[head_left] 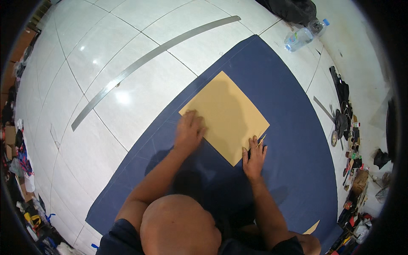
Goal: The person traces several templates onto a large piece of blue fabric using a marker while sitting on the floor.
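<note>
A tan sheet of card (pixel 227 114), four-sided, lies flat on a large dark blue cloth (pixel 293 170) spread over the floor. On the card's left corner and edge rests my left hand (pixel 190 131), slightly blurred, its fingers apart and nothing held. My right hand (pixel 254 159) is at the card's near right edge, its fingertips touching the card. Between its fingers sits a thin yellow pencil (pixel 262 140), slanting up to the right; the fingers partly hide it. Faint pale lines run across the cloth to the left of the card.
A long metal ruler (pixel 157 52) lies on the white tiles beyond the cloth. At the far right lies a plastic bottle (pixel 299 39) by a black bag (pixel 293 10). Another tan piece (pixel 312 227) is near my right knee. Assorted clutter (pixel 355 170) lines the right wall.
</note>
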A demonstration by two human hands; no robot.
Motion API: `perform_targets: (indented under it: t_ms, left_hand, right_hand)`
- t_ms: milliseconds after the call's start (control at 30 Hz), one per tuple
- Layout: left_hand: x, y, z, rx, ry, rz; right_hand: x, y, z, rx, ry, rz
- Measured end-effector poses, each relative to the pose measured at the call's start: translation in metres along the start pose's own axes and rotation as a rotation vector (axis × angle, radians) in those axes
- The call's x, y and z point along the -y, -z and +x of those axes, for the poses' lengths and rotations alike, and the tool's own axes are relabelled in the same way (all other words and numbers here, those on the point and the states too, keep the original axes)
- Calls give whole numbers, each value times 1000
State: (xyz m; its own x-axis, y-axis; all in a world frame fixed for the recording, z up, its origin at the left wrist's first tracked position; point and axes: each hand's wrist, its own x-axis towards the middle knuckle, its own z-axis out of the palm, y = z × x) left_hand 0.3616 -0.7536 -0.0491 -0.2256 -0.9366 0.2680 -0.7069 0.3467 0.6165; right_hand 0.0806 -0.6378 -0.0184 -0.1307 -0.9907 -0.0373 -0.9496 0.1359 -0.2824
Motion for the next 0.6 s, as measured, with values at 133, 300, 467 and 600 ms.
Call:
perform_targets:
  t_ms: [133, 300, 467, 600]
  left_hand:
    - [44, 38, 38, -157, 127, 178]
    - [86, 77, 88, 53, 207, 84]
    - [76, 88, 120, 385, 299, 119]
    - [74, 86, 126, 479, 326, 216]
  right_hand:
    - [-2, -3, -1, -3, -5, 11]
    - [1, -6, -1, -17, -4, 27]
    - [1, -3, 2, 20, -13, 8]
    - [3, -3, 5, 24, -13, 27]
